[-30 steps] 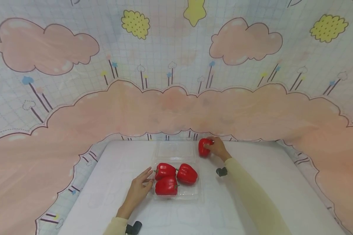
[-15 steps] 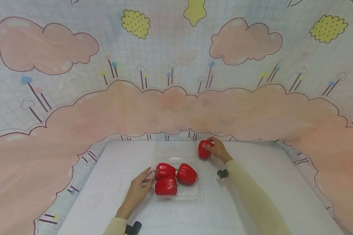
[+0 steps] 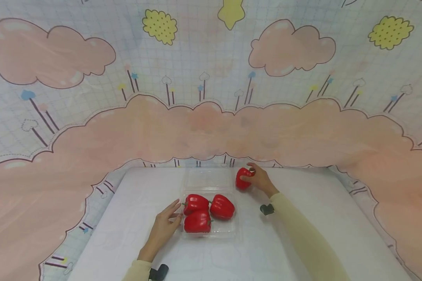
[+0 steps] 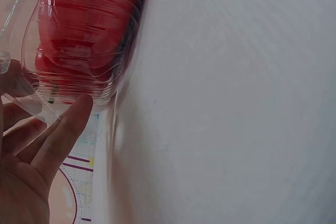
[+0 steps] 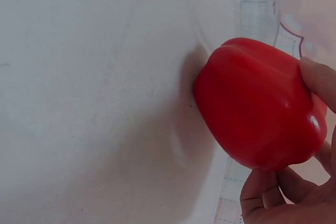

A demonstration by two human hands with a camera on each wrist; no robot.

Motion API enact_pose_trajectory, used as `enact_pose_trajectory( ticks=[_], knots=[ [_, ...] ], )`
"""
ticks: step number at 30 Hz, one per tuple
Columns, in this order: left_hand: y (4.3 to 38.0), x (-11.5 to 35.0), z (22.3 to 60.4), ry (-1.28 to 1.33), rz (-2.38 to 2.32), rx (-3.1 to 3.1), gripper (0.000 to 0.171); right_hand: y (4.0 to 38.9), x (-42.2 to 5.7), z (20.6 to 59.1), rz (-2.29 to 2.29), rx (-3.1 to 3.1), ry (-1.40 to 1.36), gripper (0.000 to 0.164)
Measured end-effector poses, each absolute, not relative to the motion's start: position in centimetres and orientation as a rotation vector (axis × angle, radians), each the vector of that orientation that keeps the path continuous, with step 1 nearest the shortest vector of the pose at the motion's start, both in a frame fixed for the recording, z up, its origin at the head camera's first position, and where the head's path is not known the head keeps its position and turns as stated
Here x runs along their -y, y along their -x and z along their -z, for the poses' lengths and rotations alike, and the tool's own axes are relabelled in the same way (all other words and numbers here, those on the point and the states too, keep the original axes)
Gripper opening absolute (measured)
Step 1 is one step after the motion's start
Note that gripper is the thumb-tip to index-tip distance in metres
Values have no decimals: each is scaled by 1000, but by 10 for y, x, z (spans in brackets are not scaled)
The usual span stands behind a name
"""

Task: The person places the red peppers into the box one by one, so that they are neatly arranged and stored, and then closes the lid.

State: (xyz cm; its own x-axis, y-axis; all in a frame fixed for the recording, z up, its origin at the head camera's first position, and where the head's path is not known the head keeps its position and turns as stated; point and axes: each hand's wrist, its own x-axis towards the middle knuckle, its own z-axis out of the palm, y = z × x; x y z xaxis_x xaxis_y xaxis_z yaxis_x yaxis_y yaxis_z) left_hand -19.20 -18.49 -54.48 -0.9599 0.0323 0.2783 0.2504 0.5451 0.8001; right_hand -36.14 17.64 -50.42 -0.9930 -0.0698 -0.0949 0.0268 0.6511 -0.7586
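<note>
My right hand holds a red bell pepper just beyond the right back of a clear plastic clamshell box. In the right wrist view, thumb and fingers stand on either side of this bell pepper, close above the white surface; whether it touches is unclear. Three more red bell peppers lie in the box's base, some with green stems showing. At the box's left side is my left hand, fingers extended. The left wrist view shows a fingertip against the ribbed clear wall.
The clear lid lies folded back behind the base. A white tabletop extends around the box. Behind it hangs a cloth printed with pink clouds. Dark devices are worn at the left wrist and right wrist.
The right hand and its bell pepper have come slightly nearer, away from the table's back edge. My left hand stays beside the box. The head view has shifted a little.
</note>
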Motion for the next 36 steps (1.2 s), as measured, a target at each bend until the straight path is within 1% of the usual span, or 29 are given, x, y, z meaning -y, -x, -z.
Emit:
enact_pose_trajectory(
  ticks=[12, 20, 29, 36],
  knots=[
    [191, 185, 545, 232, 1393, 2545, 44, 353, -175, 509, 1280, -2790, 63, 69],
    [191, 186, 546, 233, 1381, 2559, 44, 350, -178, 514, 1289, -2828, 42, 71],
    [192, 187, 545, 252, 1360, 2555, 44, 338, -181, 511, 1395, -2806, -17, 76],
    [192, 187, 544, 246, 1376, 2556, 44, 330, -182, 510, 1461, -2808, -36, 75]
  ],
)
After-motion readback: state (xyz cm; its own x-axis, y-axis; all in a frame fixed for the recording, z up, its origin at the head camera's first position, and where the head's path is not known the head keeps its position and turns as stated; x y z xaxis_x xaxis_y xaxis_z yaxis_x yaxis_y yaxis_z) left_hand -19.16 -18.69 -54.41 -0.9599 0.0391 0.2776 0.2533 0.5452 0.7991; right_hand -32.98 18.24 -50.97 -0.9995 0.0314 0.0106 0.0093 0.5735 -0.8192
